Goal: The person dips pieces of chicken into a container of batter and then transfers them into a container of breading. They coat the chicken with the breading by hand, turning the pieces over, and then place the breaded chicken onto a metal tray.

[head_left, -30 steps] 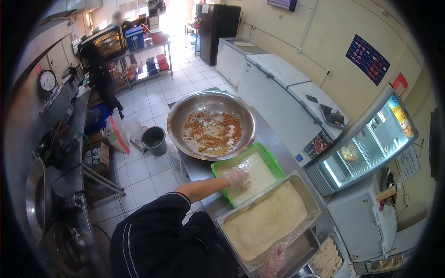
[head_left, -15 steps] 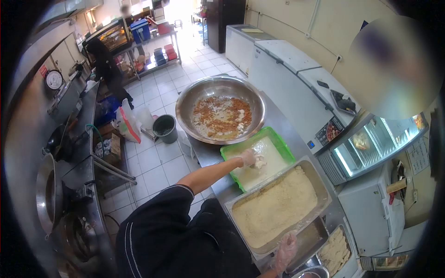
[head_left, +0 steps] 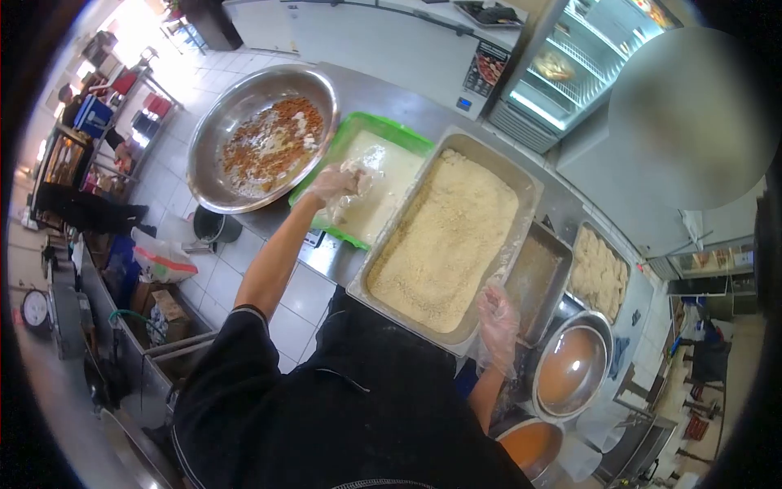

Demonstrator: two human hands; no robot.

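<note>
My left hand (head_left: pixel 336 184), in a clear plastic glove, is closed on a pale, batter-wet piece above the green tray (head_left: pixel 415 145) of white liquid (head_left: pixel 389 179). Also gloved, my right hand (head_left: pixel 497 314) is at the lower right edge of the deep metal pan (head_left: pixel 533 191) of pale flour (head_left: pixel 452 236); its fingers are bent, and I cannot make out whether anything is in them. Left of the green tray stands a large steel bowl (head_left: pixel 204 138) with reddish-brown bits (head_left: pixel 265 147) and white clumps.
Right of the flour pan are an emptier metal tray (head_left: pixel 533 281), a tray of pale coated pieces (head_left: pixel 599 273) and bowls of orange liquid (head_left: pixel 570 367). A white freezer (head_left: pixel 375 41) and a lit glass-door fridge (head_left: pixel 570 61) stand behind. Another person (head_left: pixel 90 208) is far left.
The view has swung to the right, so more bowls show at the right. My left hand has lifted a wet piece up from the liquid. My right hand is nearer the flour pan's edge.
</note>
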